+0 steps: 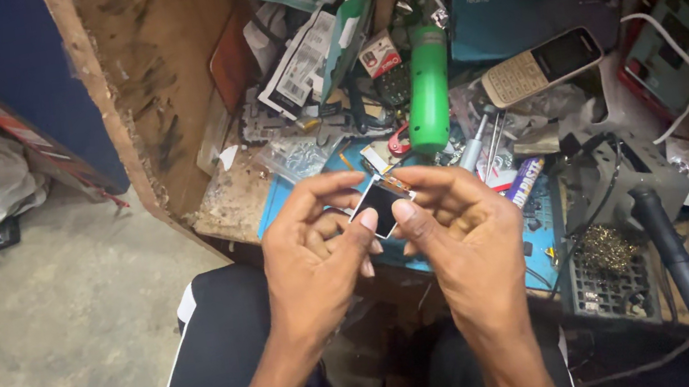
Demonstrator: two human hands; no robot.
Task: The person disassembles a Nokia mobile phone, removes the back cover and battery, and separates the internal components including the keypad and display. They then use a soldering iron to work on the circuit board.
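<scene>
My left hand [317, 252] and my right hand [459, 231] meet in front of my lap, both pinching a small black screen module [381, 203] with a white rim and a short orange ribbon tail at its far edge. Thumbs press on the near side of the module, forefingers curl over the top. Just beyond the hands lies a blue work mat [541, 232] on a cluttered bench. A green cylindrical tool [427, 90] stands tilted right behind the module.
A beige keypad phone [542, 66] lies on a blue pouch at the back right. Boxes, cables, tweezers and small parts crowd the bench. A brass wool tip cleaner [605, 251] and a black handle [679, 271] sit at right. A wooden panel [155, 85] and concrete floor lie left.
</scene>
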